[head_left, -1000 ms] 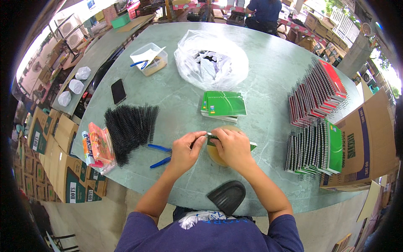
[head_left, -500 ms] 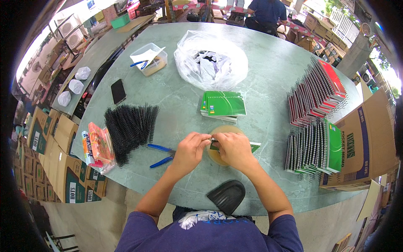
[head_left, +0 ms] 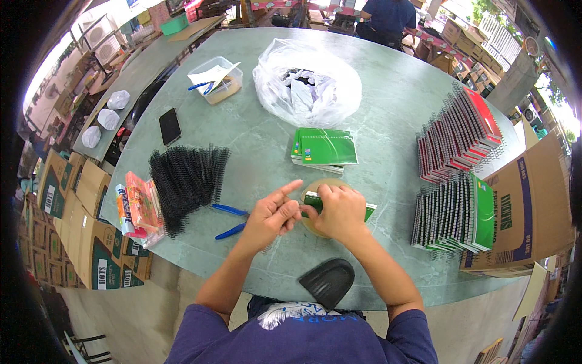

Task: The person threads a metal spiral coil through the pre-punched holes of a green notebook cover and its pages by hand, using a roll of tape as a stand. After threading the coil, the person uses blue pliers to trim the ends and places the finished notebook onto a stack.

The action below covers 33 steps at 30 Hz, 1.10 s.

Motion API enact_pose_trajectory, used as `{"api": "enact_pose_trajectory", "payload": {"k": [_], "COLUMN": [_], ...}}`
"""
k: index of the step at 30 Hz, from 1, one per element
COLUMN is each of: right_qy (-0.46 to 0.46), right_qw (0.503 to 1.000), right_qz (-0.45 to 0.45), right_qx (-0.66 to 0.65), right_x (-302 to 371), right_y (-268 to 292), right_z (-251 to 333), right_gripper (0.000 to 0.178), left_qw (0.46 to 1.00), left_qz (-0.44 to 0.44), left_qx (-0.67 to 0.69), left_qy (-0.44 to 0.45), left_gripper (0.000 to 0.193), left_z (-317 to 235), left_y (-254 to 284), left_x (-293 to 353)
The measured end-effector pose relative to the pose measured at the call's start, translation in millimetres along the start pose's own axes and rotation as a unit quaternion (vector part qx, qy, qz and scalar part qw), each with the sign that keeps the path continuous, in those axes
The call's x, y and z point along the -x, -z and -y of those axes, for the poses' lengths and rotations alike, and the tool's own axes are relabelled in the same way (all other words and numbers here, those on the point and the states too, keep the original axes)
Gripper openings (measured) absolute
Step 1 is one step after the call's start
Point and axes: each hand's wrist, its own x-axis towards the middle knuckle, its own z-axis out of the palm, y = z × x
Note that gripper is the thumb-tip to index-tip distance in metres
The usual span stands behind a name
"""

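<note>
My right hand point(head_left: 341, 212) grips a small green-covered notebook point(head_left: 371, 210), its fingers over the cover and the punched edge toward me hidden beneath them. Beside it, my left hand point(head_left: 276, 213) has its index finger stretched out and thumb apart, with the other fingers curled; nothing shows in it. Both hands are over a round tan disc point(head_left: 309, 189) on the table. Blue-handled pliers point(head_left: 230, 232) lie just left of my left hand. Beyond the disc sits a short stack of green notebooks point(head_left: 327, 147) with no coils visible.
Black spiral coils point(head_left: 185, 185) are heaped at left, near wrapped packets point(head_left: 140, 206) and a phone point(head_left: 170, 127). Farther back are a plastic tub point(head_left: 227, 91) and a white plastic bag point(head_left: 306, 82). Coiled green notebooks point(head_left: 451, 212), red ones point(head_left: 461, 133) and a carton point(head_left: 524, 206) stand right.
My left hand has drawn slightly back from the notebook, its index finger straightening out of a pinch. My right hand's fingers have shifted, still on the notebook.
</note>
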Motion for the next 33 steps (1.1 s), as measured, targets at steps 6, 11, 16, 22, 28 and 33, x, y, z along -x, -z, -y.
{"api": "enact_pose_trajectory", "payload": {"k": [6, 11, 16, 22, 28, 33], "right_qy": [0.013, 0.021, 0.025, 0.077, 0.070, 0.006], "right_qw": [0.997, 0.998, 0.999, 0.996, 0.997, 0.987], "right_qz": [-0.070, -0.051, -0.016, -0.047, -0.007, -0.044], "right_qx": [0.020, -0.014, -0.032, -0.006, 0.010, -0.155], "right_x": [1, 2, 9, 10, 1, 3], "right_y": [-9, -1, 6, 4, 4, 0], "right_z": [0, 0, 2, -4, -4, -7], "right_gripper": [0.036, 0.024, 0.016, 0.013, 0.016, 0.014], "left_qw": [0.986, 0.943, 0.870, 0.836, 0.858, 0.908], "left_qz": [0.020, -0.147, -0.204, -0.142, -0.081, 0.043], "left_qx": [-0.167, -0.252, -0.365, -0.479, -0.438, -0.406], "left_qy": [-0.020, -0.158, -0.260, -0.225, -0.257, 0.094], "left_gripper": [0.041, 0.012, 0.013, 0.020, 0.028, 0.028], "left_z": [12, 12, 16, -4, -9, -31], "left_y": [2, -5, -9, 9, 16, 30], "left_x": [1, -8, -11, -19, -18, -16]}}
